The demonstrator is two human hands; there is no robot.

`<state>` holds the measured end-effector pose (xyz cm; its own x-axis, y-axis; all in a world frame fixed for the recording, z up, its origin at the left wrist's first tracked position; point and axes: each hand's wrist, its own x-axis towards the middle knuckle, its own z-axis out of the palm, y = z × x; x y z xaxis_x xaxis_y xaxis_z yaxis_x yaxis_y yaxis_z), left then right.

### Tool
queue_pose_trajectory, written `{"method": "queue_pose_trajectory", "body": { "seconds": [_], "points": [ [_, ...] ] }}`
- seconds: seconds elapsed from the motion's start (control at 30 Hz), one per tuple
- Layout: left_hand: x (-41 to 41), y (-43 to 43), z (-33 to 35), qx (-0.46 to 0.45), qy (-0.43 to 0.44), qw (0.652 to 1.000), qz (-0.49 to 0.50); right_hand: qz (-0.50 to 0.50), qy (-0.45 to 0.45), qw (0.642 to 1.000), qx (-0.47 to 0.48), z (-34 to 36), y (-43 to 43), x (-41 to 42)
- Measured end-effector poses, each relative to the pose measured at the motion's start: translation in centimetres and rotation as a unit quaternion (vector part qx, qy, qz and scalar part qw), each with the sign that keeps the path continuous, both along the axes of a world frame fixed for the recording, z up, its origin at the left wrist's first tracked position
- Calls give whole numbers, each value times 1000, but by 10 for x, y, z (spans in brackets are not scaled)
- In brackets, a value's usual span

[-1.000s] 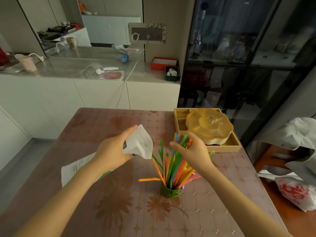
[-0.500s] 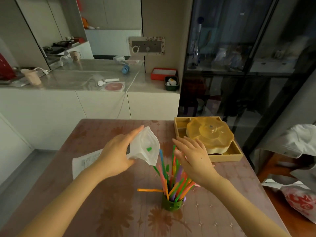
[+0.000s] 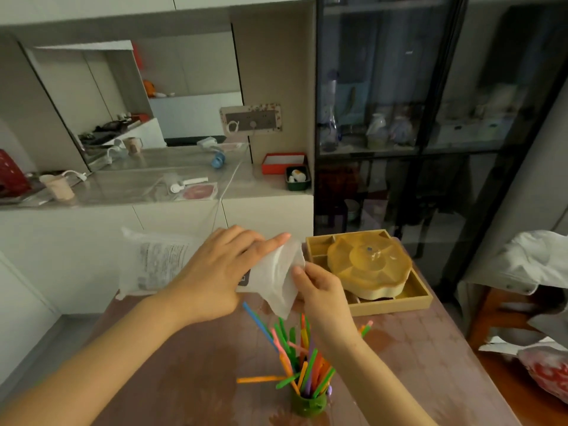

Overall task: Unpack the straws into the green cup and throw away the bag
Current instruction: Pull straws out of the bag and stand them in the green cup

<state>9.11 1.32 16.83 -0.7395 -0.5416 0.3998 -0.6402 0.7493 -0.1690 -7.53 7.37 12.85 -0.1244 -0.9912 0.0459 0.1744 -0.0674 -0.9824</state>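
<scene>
A small green cup (image 3: 308, 404) stands on the table near the front, full of colourful straws (image 3: 302, 358) that fan out upward. One orange straw (image 3: 259, 379) lies flat on the table left of the cup. Above the cup I hold the white plastic bag (image 3: 159, 262) level. My left hand (image 3: 215, 272) grips the bag around its middle. My right hand (image 3: 322, 290) pinches the bag's open mouth (image 3: 281, 281) at its right end.
A yellow wooden tray (image 3: 421, 298) with a flower-shaped amber lid sits at the table's back right. A white counter with cups and small items runs behind. A dark glass cabinet stands on the right; cloth and a red-printed bag lie beside the table.
Both hands rose with the bag. My right hand left the straws and took hold of the bag's open end. The camera tilted up, so the cup sits lower in view.
</scene>
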Motion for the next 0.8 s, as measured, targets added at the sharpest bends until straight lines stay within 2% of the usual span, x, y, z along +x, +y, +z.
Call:
{"method": "queue_pose_trajectory", "body": {
  "seconds": [0.1,0.27,0.5,0.57,0.63,0.7,0.8],
  "points": [
    [0,-1,3,-20,-5,1000,8,-15,-29,999,26,9,0,-6],
    [-4,6,-15,8,83,996,26,-1,-18,999,52,19,0,-17],
    [-2,6,-26,22,86,994,60,24,-16,997,69,23,4,-31],
    [1,1,-16,-5,44,997,60,19,-29,997,73,20,3,-32],
    [2,-5,3,-73,-39,995,50,21,-109,989,102,15,-4,-33],
    [-2,-9,27,-145,-138,979,27,50,-238,956,162,9,-13,-36],
    [-13,-12,56,-206,-261,943,-22,97,-394,883,235,2,-26,-37]
  ]
}}
